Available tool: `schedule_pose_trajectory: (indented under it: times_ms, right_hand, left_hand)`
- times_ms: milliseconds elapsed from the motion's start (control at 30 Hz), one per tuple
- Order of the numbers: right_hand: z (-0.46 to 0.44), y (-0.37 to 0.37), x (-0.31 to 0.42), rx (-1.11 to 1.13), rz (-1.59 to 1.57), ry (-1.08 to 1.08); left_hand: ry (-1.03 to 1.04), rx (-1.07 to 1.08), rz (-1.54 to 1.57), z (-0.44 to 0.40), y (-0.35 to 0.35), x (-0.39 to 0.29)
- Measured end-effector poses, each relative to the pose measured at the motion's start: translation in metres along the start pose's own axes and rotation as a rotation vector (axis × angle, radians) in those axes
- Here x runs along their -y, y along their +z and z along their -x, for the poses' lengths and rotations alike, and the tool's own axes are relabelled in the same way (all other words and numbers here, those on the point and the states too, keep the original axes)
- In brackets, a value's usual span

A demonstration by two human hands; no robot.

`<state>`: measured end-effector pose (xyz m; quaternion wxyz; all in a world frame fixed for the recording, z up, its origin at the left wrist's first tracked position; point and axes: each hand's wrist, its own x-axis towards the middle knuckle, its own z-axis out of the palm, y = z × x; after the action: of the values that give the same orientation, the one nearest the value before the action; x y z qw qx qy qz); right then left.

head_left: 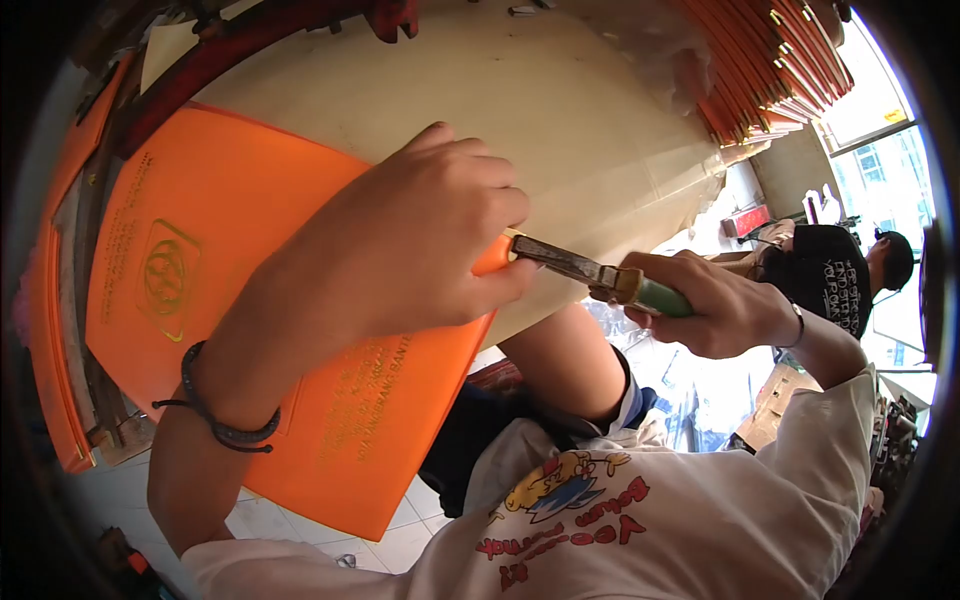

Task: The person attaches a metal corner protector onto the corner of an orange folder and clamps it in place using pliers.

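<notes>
A large orange folder-like cover (250,200) with gold printed text and an emblem lies slanted across the left half of the view. My left hand (440,220) is closed on its right-hand edge, fingers curled over a corner, the forearm crossing the cover. In my right hand (715,305) is a plier-like tool (570,262) with metal jaws and a green handle, my fingers wrapped round the grip. The jaw tip meets the cover's corner beside my left fingers. Whether the jaws are closed on the corner cannot be made out.
Under the cover is a beige work surface (600,130). A stack of orange covers (765,70) stands at the upper right. A red metal part (270,35) runs along the upper left, near more orange covers (55,330). Another person in a black shirt (830,270) is at the right.
</notes>
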<state>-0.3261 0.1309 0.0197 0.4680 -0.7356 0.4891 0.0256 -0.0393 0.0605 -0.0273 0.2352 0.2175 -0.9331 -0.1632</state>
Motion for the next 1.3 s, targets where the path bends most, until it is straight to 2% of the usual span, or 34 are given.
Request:
schedule_pose_trajectory:
  times_ms: [33, 67, 367, 467, 633, 733, 933, 1133, 1233, 1300]
  right_hand:
    - [0.000, -0.002, 0.002, 0.039, -0.064, 0.022]
    - [0.003, 0.003, -0.006, -0.030, -0.102, -0.054]
    - [0.005, 0.003, 0.007, 0.080, 0.028, 0.149]
    - [0.007, 0.005, 0.005, 0.066, 0.036, 0.044]
    - [0.006, 0.003, 0.009, 0.081, 0.075, 0.103]
    - [0.006, 0.006, 0.005, 0.023, 0.077, -0.019]
    - [0.004, 0.004, 0.011, 0.027, 0.076, 0.127]
    - [0.004, 0.007, 0.007, 0.023, 0.065, 0.072]
    - [0.007, 0.012, 0.001, 0.030, -0.027, -0.048]
    - [0.014, 0.010, -0.002, 0.079, 0.008, 0.091]
  left_hand:
    - [-0.001, -0.005, 0.009, 0.000, 0.001, -0.001]
    - [-0.003, -0.007, 0.013, 0.000, 0.000, -0.001]
    - [0.003, -0.005, 0.041, 0.001, -0.001, 0.002]
    - [0.003, 0.005, 0.037, 0.002, -0.001, 0.003]
    - [0.008, 0.031, 0.033, 0.002, -0.003, 0.002]
    - [0.000, 0.059, 0.037, 0.002, -0.005, 0.002]
    - [0.005, 0.049, 0.047, 0.003, -0.003, 0.003]
    - [0.019, 0.033, 0.024, 0.001, -0.004, 0.002]
    - [0.029, 0.030, 0.008, 0.000, -0.003, 0.003]
    - [0.031, 0.032, 0.021, -0.001, -0.004, 0.004]
